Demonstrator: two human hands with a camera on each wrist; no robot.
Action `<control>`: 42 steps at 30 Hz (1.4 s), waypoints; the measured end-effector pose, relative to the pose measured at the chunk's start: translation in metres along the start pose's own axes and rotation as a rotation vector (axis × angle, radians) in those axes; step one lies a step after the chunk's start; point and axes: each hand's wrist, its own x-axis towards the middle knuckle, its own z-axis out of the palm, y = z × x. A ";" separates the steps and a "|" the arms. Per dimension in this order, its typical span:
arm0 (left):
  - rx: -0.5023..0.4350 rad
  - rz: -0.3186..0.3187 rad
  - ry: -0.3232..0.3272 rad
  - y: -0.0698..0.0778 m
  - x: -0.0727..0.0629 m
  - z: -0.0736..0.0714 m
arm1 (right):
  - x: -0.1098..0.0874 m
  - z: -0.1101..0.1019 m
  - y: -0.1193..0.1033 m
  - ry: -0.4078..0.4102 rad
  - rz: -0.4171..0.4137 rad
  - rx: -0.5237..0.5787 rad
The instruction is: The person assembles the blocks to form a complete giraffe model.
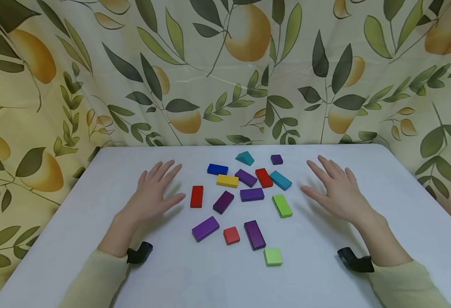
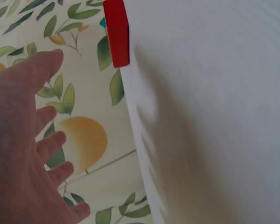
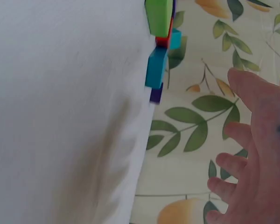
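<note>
Several coloured toy blocks lie scattered over the middle of a white table. My left hand [image 1: 154, 192] hovers at their left with fingers spread, holding nothing; nearest to it is an upright-lying red block [image 1: 196, 196], also in the left wrist view [image 2: 116, 33]. On the other side my right hand [image 1: 337, 190] is held above the table, fingers extended and apart. Closest to that hand are a lime green block [image 1: 282, 206] and a light blue block [image 1: 281, 180]. Between the hands lie a yellow block [image 1: 227, 181], a dark blue block [image 1: 217, 169] and several purple blocks [image 1: 252, 195].
A teal triangular block [image 1: 245, 158] and a small purple cube [image 1: 276, 159] lie toward the back edge. Nearer the front are a small red block [image 1: 231, 235] and a pale green block [image 1: 273, 257]. A fruit-patterned curtain [image 1: 225, 85] hangs behind the white table [image 1: 210, 282].
</note>
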 end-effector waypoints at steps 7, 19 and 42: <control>-0.088 0.085 -0.038 0.019 0.016 0.009 | 0.016 0.007 -0.020 0.017 -0.078 0.046; -0.192 0.085 -0.135 0.046 0.034 0.024 | 0.036 0.027 -0.059 -0.086 -0.090 0.195; -0.050 0.083 -0.253 0.091 0.039 0.036 | 0.036 0.041 -0.077 -0.314 -0.167 0.215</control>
